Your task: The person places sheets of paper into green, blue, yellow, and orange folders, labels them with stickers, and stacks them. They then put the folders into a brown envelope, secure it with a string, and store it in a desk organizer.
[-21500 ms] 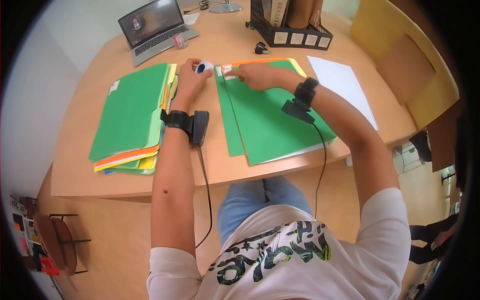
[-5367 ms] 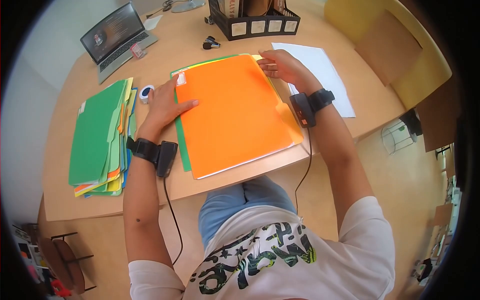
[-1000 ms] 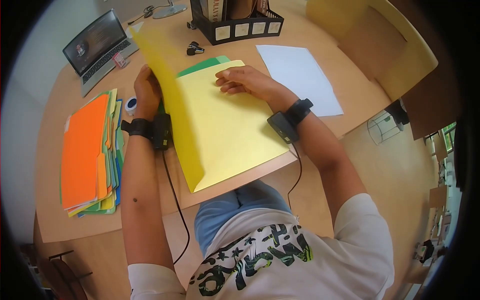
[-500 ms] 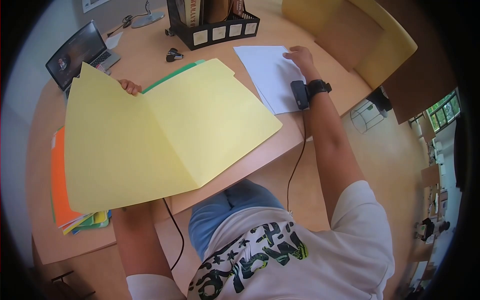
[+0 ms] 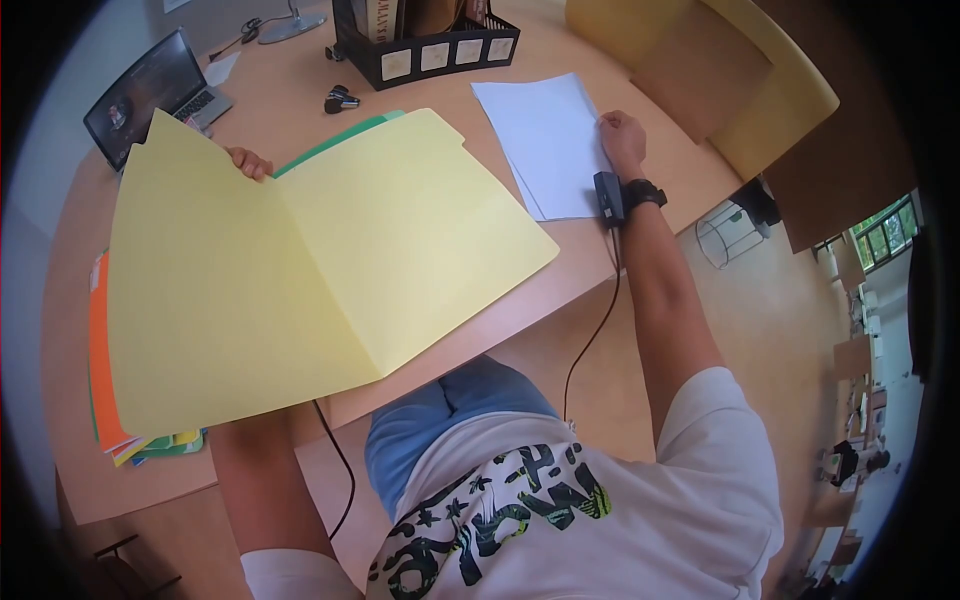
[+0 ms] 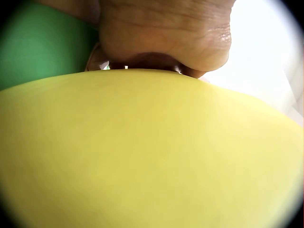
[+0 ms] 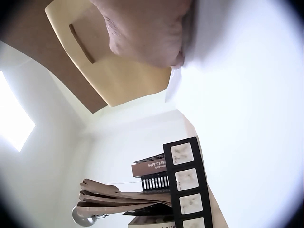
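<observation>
A yellow file folder (image 5: 420, 210) lies spread open near the table's front edge, its inside bare. My left hand (image 5: 250, 163) grips the top edge of its raised cover, fingers curled over; the rest of that hand and the wrist are behind the cover. In the left wrist view the folder's cover (image 6: 152, 147) fills most of the frame below the hand (image 6: 166, 33). To the right, my right hand (image 5: 625, 140) pinches the edge of the white paper sheets (image 5: 545, 140), fingers curled in. A green folder (image 5: 340, 142) peeks out behind the yellow one.
A pile of coloured folders (image 5: 105, 380) at the left is partly covered by the raised cover. Behind stand a laptop (image 5: 150, 95), a black organizer (image 5: 440, 60) with books and a small black object (image 5: 341, 99). A yellow chair (image 5: 720, 80) adjoins the table's right side.
The orange folder went from the middle onto the left pile. My left hand has swung the yellow cover open leftward. My right hand moved from the folder to the paper's right edge.
</observation>
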